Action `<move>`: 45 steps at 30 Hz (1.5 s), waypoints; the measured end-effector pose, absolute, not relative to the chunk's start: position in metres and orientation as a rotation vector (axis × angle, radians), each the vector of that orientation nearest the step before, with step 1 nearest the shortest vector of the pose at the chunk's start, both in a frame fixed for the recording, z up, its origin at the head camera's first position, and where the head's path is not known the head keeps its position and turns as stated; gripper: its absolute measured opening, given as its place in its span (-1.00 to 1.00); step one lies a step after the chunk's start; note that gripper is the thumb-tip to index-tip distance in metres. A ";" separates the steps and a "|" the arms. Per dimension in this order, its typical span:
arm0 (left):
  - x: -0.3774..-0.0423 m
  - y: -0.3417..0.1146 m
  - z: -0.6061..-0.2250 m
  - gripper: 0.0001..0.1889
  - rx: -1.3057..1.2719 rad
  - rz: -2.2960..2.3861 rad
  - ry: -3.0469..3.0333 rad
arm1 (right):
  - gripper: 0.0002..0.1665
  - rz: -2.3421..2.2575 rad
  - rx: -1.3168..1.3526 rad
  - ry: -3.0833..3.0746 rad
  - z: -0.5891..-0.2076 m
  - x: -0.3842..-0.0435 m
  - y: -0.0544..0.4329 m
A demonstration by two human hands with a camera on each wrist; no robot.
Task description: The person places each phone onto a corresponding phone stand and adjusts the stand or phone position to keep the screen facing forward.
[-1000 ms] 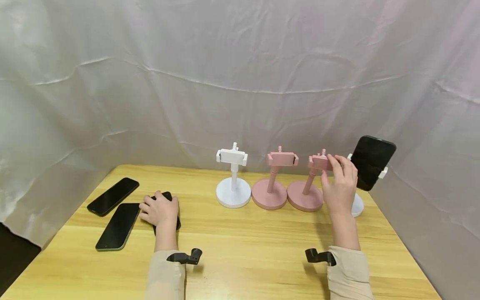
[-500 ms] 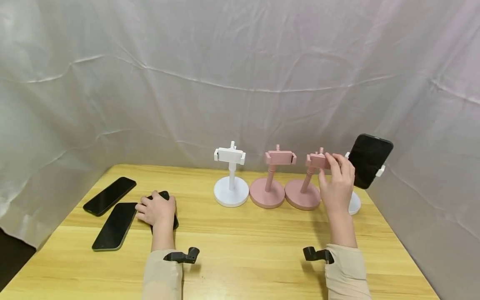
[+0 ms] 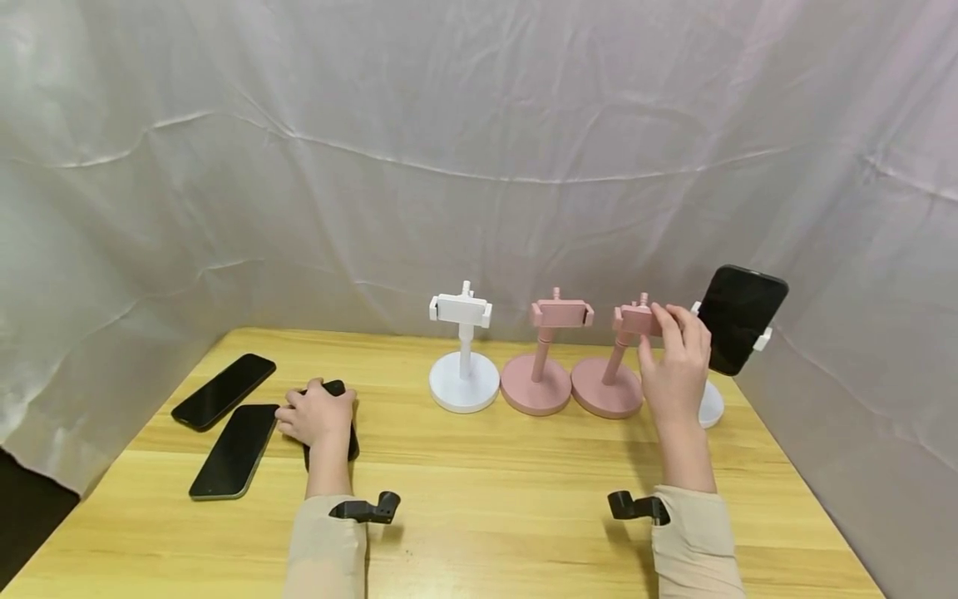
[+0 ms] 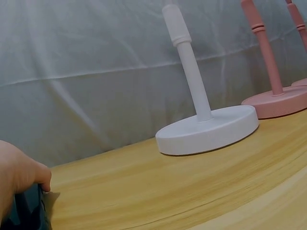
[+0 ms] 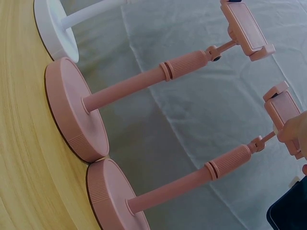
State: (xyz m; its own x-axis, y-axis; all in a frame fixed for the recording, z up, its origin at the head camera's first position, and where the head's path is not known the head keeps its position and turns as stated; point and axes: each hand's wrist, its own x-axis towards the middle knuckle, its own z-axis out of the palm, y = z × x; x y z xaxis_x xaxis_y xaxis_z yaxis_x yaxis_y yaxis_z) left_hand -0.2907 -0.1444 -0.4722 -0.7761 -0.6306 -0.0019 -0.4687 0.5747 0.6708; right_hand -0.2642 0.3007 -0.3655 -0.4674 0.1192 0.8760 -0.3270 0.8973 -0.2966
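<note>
My left hand (image 3: 318, 416) lies over a black smartphone (image 3: 353, 445) flat on the table, its thumb and fingers at the phone's two long edges. Much of that phone is hidden beneath the palm. In the left wrist view the thumb (image 4: 42, 176) bends over the phone's dark side (image 4: 29, 211). My right hand (image 3: 677, 378) pinches the right end of the clamp on a pink phone stand (image 3: 609, 393). The right wrist view has fingertips (image 5: 293, 129) on that pink clamp (image 5: 283, 106), with the stand upright on its round base.
Left of my left hand lie two more black smartphones (image 3: 234, 453). Another pink stand (image 3: 537, 389) and a white stand (image 3: 464, 387) stand left of the gripped one. At the right, a white stand (image 3: 713, 406) holds a tilted smartphone (image 3: 743, 316). Grey cloth (image 3: 479, 225) hangs behind the table.
</note>
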 end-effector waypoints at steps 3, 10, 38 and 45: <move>-0.292 -0.143 -0.470 -0.35 0.893 -1.007 -2.526 | -0.54 0.519 0.148 -1.993 -0.365 -0.265 0.302; -0.287 -0.136 -0.466 -0.36 0.825 -1.056 -2.440 | -0.52 0.547 0.125 -1.978 -0.368 -0.265 0.305; -0.277 -0.139 -0.444 -0.44 0.687 -1.029 -2.347 | -0.52 0.552 0.147 -1.969 -0.370 -0.268 0.303; -0.277 -0.142 -0.442 -0.45 0.622 -1.000 -2.331 | -0.53 0.527 0.148 -1.994 -0.367 -0.266 0.302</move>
